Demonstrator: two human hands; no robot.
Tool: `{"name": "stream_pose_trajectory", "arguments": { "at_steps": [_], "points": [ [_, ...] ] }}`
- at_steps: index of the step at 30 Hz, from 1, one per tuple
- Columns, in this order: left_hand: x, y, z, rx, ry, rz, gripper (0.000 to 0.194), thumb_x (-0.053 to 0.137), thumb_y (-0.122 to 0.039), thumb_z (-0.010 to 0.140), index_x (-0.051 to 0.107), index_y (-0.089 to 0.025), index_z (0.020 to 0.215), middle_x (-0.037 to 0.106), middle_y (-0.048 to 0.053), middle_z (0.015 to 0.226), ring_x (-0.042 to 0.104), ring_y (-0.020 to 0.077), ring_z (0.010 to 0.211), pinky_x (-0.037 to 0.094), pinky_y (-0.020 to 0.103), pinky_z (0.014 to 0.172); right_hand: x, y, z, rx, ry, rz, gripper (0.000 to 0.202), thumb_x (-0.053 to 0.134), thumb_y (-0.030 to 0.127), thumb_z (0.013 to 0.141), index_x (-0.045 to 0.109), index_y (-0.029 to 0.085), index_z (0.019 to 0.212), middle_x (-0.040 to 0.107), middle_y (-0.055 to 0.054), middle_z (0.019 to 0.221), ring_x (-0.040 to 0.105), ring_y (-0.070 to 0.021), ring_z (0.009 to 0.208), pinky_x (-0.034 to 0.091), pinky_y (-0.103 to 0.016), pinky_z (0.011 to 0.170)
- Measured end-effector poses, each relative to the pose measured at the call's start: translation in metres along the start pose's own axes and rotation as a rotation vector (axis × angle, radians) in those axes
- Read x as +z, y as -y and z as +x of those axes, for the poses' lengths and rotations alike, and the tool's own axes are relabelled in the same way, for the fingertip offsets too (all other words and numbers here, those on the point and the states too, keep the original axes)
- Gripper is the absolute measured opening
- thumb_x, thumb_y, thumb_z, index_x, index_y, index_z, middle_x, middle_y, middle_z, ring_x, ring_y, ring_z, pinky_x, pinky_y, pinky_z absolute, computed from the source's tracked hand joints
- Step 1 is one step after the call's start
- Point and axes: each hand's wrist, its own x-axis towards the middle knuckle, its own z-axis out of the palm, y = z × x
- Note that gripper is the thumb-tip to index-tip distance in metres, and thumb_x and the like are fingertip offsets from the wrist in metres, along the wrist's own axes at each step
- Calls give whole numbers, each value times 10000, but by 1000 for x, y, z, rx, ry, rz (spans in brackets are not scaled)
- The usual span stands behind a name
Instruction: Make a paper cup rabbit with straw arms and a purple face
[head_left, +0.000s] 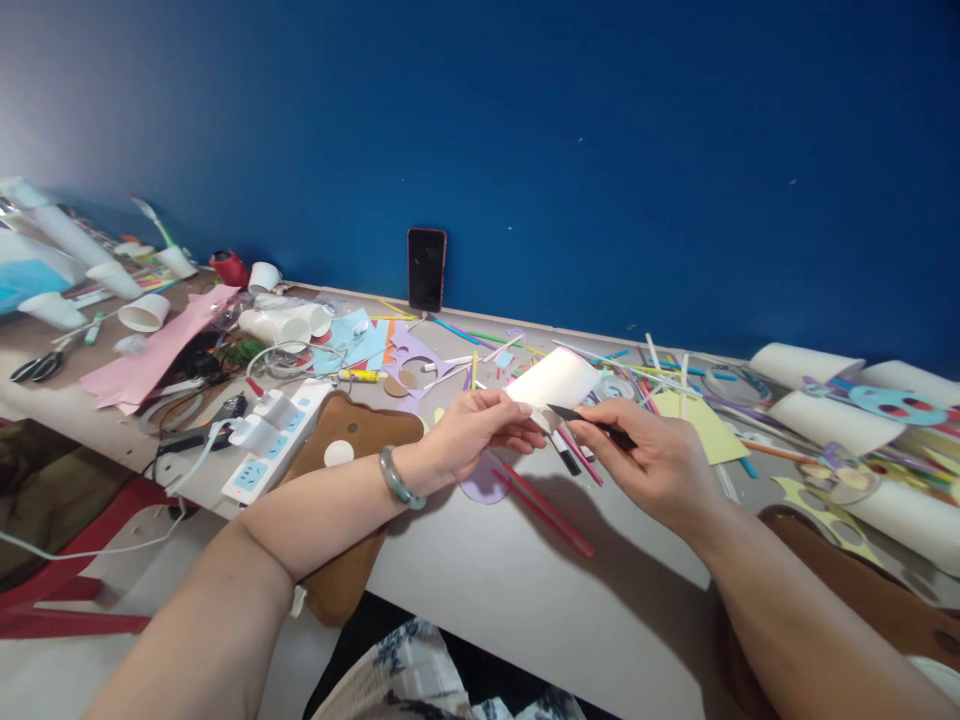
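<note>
My right hand [652, 455] grips a slim dark pointed tool [566, 411], its tip directed left; its exact kind is not clear. Close by, my left hand [487, 430] is closed in a pinch at that tip, around something small and pale that I cannot make out. Just behind both hands lies a white paper cup [556, 376] on its side. Below the fingers are a black-and-white marker-like stick [568, 455] and a pink stick [589, 470]. Red straws [551, 515] and a purple paper piece [484, 482] lie on the table underneath.
A phone [427, 270] leans against the blue wall. At left are a power strip [279, 440] with cables, pink paper [161, 350], scissors [37, 368] and several cups. More white cups [832, 422] and coloured strips lie at right. A brown cushion-like pad [352, 500] sits under my left forearm.
</note>
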Motion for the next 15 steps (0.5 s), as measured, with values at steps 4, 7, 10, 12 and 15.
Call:
{"name": "stream_pose_trajectory", "arguments": {
  "at_steps": [4,7,10,12,15],
  "points": [
    [0,-2,0,17,-2,23,291,818,-344,765,627,-124,757,739,59,702,727,132,680,562,243,665,-4,-6,-1,-116,-27,-139,99,676,320,952,667,237,1004,755,-15,751,660,-162,557,433,-283,532],
    [-1,-4,1,33,-2,96,275,794,-337,795,621,-125,765,739,57,724,720,122,670,556,233,650,-4,-6,0,-208,-21,-233,84,667,292,957,656,223,1002,765,-31,761,676,-180,582,421,-289,537],
    [-2,-4,2,46,4,156,262,768,-331,828,611,-128,775,741,58,749,712,111,662,553,230,649,-4,-5,1,-216,-10,-255,76,651,290,968,641,223,1003,740,-11,705,620,-162,506,378,-292,503],
    [-2,-5,2,61,7,175,257,751,-322,844,596,-135,761,735,53,742,707,108,658,552,229,648,-3,-5,1,-211,-9,-252,82,644,296,973,637,224,1011,733,-4,695,599,-154,484,371,-291,502],
    [-1,-5,0,69,7,187,226,724,-285,867,592,-137,757,732,46,735,706,105,663,556,231,660,-2,-5,2,-210,-20,-241,81,624,302,988,627,221,1002,731,1,697,588,-143,469,365,-283,495]
  ]
}}
